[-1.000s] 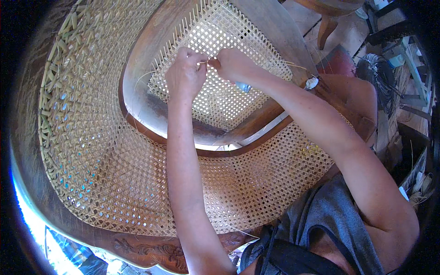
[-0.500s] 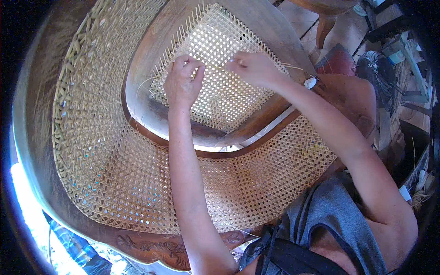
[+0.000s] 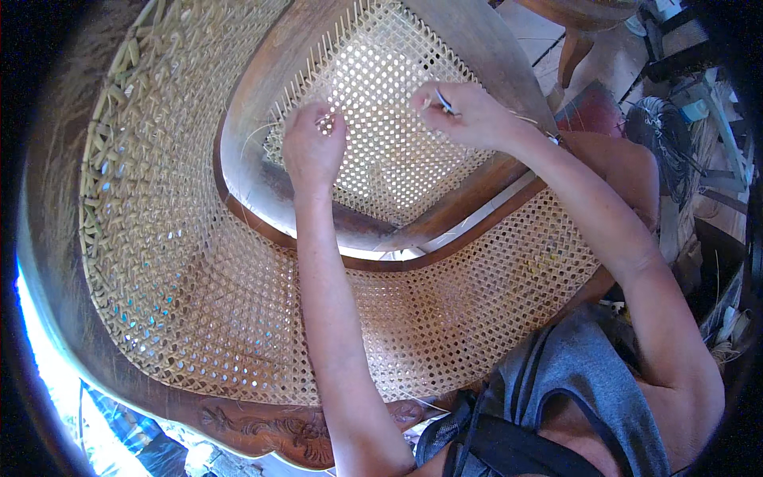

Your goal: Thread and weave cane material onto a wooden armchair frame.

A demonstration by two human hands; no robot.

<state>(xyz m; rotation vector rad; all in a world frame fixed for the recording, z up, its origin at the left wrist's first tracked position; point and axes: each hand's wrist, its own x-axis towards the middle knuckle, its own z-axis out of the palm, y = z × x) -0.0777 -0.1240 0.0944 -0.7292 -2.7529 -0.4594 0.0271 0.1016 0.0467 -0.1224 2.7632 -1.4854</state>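
Two hands: our left hand (image 3: 312, 149) pinches the light, springy cane strand (image 3: 518, 118) at 9 o'clock, right hand (image 3: 465, 114) closed on a thin tool (image 3: 443, 101); likely kinks unless gripped close to the woven panel (image 3: 381, 135).

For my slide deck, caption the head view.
Left hand and right hand work a cane strand on a chair's woven panel.

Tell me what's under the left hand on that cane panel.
The left hand rests on the woven cane panel, fingertips pinching at the weave by the wooden frame. Any strand it grips is covered. The right hand holds a thin tool further right.
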